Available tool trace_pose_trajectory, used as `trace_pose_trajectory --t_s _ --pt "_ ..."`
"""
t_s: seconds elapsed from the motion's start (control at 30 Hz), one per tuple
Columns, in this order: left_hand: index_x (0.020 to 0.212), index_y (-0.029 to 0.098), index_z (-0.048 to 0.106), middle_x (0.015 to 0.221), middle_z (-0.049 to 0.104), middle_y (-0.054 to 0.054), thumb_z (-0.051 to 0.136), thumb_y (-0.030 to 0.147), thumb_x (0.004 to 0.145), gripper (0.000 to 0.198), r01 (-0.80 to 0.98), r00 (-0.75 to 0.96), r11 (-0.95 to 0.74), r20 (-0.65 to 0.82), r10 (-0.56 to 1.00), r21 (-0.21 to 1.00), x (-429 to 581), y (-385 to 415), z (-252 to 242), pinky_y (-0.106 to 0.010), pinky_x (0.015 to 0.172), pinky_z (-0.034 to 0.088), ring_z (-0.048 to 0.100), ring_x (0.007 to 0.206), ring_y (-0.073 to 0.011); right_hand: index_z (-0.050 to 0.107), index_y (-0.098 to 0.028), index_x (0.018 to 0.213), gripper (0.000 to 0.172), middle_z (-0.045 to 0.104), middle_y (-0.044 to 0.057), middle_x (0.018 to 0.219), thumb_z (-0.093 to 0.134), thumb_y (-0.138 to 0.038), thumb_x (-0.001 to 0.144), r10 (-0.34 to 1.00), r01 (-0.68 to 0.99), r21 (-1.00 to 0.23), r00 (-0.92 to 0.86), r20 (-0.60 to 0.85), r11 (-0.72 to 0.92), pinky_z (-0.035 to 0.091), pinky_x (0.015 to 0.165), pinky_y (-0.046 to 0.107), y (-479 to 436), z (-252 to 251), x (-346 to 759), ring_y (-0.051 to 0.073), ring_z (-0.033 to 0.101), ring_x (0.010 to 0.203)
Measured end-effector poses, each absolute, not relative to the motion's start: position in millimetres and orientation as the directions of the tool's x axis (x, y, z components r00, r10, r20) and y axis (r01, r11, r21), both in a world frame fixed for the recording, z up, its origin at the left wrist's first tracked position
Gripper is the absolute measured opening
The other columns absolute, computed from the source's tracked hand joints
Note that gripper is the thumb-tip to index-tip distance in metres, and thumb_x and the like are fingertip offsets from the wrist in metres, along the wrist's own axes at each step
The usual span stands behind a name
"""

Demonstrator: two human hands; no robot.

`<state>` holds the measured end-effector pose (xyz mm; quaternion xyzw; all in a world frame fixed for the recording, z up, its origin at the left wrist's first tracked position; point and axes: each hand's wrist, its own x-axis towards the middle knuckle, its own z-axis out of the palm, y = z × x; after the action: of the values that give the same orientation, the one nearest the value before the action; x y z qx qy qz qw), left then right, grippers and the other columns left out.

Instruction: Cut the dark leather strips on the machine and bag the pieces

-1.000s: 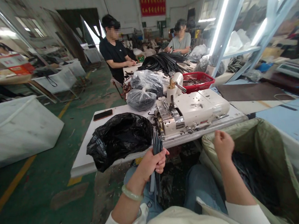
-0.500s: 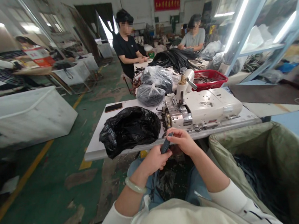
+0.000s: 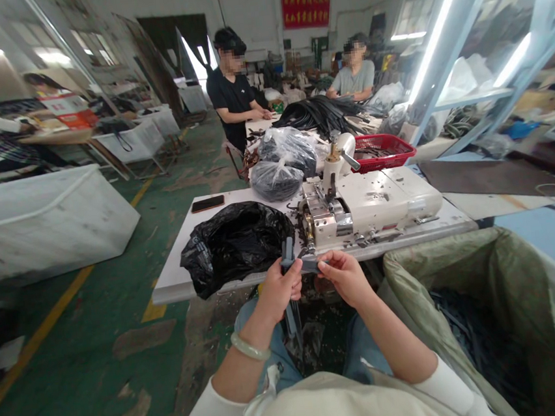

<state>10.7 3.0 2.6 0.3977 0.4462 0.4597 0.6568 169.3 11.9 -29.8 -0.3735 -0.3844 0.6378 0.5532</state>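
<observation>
My left hand (image 3: 279, 291) grips a bundle of dark grey strips (image 3: 292, 304), probably rubber or leather, whose ends stick out above and below the fist. My right hand (image 3: 345, 276) pinches one strip (image 3: 310, 266) that runs sideways towards the left hand. Both hands are in front of the table edge, just below a white industrial sewing machine (image 3: 370, 205). A black plastic bag (image 3: 232, 248) lies on the table to the left of the machine. The strips' exact material cannot be made out.
A green woven sack bin (image 3: 461, 282) holding dark strips stands at my right. A phone (image 3: 207, 203), bagged dark goods (image 3: 277, 180) and a red basket (image 3: 383, 152) sit on the table. Two co-workers (image 3: 231, 88) sit beyond, near a heap of black strips (image 3: 320, 115).
My right hand has moved from over the left hand to a little right of it, drawing one strip out sideways. The bundle in my left hand now stands more upright.
</observation>
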Motion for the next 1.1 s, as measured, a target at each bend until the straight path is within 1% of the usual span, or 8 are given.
trace_pose_trajectory --t_s 0.17,0.33,0.53,0.7,0.77,0.9,1.0,1.1 --pt "0.076 0.021 0.043 0.044 0.035 0.012 0.073 0.048 0.072 0.040 -0.235 0.003 0.135 -0.139 0.990 0.962 12.6 0.7 6.6 -0.016 0.036 0.028 0.031 0.035 -0.0040 0.060 -0.017 0.069 0.029 0.062 -0.001 0.061 0.081 -0.037 0.067 0.966 -0.482 -0.844 -0.213 -0.147 -0.234 0.046 0.055 0.023 -17.8 -30.2 148.4 0.011 0.056 0.054" --pt "0.074 0.020 0.046 0.042 0.038 0.012 0.076 0.045 0.068 0.040 -0.202 -0.006 0.172 -0.177 0.984 0.964 12.8 -1.9 10.7 -0.017 0.034 0.028 0.032 0.034 -0.0044 0.066 -0.015 0.068 0.026 0.064 0.001 0.066 0.080 -0.037 0.069 0.924 -0.416 -0.853 -0.341 -0.174 -0.314 0.050 0.062 0.022 -23.7 -24.3 151.9 0.010 0.059 0.060" --pt "0.070 0.020 0.046 0.043 0.041 0.010 0.077 0.045 0.067 0.040 -0.216 0.012 0.212 -0.215 0.977 0.953 11.2 -0.6 8.9 -0.017 0.034 0.028 0.035 0.033 -0.0048 0.071 -0.014 0.065 0.023 0.066 0.002 0.071 0.082 -0.034 0.068 0.859 -0.462 -0.784 -0.484 -0.169 -0.415 0.053 0.065 0.022 -15.5 -25.3 166.4 0.008 0.059 0.061" --pt "0.074 0.020 0.047 0.043 0.046 0.009 0.076 0.043 0.069 0.037 -0.183 0.091 0.239 -0.225 0.970 0.954 11.2 0.2 7.2 -0.019 0.033 0.032 0.041 0.032 -0.0075 0.071 -0.013 0.079 0.044 0.068 0.006 0.073 0.066 -0.057 0.079 0.782 -0.416 -0.756 -0.590 -0.199 -0.506 0.055 0.065 0.025 -7.7 -30.0 166.3 0.012 0.063 0.066" --pt "0.075 0.020 0.048 0.043 0.046 0.009 0.076 0.044 0.068 0.038 -0.154 0.096 0.254 -0.242 0.966 0.955 12.2 1.0 5.9 -0.020 0.033 0.033 0.043 0.031 -0.0088 0.069 -0.012 0.074 0.048 0.065 0.003 0.067 0.063 -0.060 0.079 0.789 -0.375 -0.801 -0.585 -0.187 -0.467 0.053 0.061 0.022 -3.7 -28.5 163.5 0.010 0.060 0.061" --pt "0.075 0.019 0.050 0.042 0.044 0.009 0.076 0.048 0.067 0.040 -0.129 0.073 0.278 -0.271 0.960 0.952 11.6 4.4 2.9 -0.019 0.033 0.032 0.043 0.032 -0.0089 0.063 -0.013 0.063 0.042 0.060 0.000 0.061 0.070 -0.052 0.077 0.785 -0.332 -0.838 -0.596 -0.169 -0.433 0.049 0.057 0.019 3.1 -26.1 160.0 0.007 0.055 0.055" --pt "0.072 0.017 0.053 0.042 0.039 0.010 0.077 0.050 0.065 0.041 -0.171 0.042 0.286 -0.283 0.958 0.943 7.1 7.4 2.8 -0.017 0.034 0.027 0.036 0.033 -0.0050 0.068 -0.011 0.073 0.036 0.064 0.002 0.069 0.075 -0.047 0.074 0.766 -0.355 -0.802 -0.615 -0.187 -0.480 0.051 0.063 0.022 10.8 -32.2 163.9 0.009 0.059 0.061" --pt "0.072 0.016 0.054 0.043 0.036 0.011 0.079 0.050 0.063 0.043 -0.209 0.021 0.298 -0.300 0.954 0.931 1.4 8.7 3.6 -0.015 0.034 0.025 0.032 0.034 -0.0028 0.069 -0.011 0.083 0.036 0.065 0.002 0.070 0.080 -0.042 0.067 0.872 -0.403 -0.812 -0.427 -0.240 -0.422 0.048 0.057 0.020 29.8 -44.8 175.1 0.008 0.058 0.057"
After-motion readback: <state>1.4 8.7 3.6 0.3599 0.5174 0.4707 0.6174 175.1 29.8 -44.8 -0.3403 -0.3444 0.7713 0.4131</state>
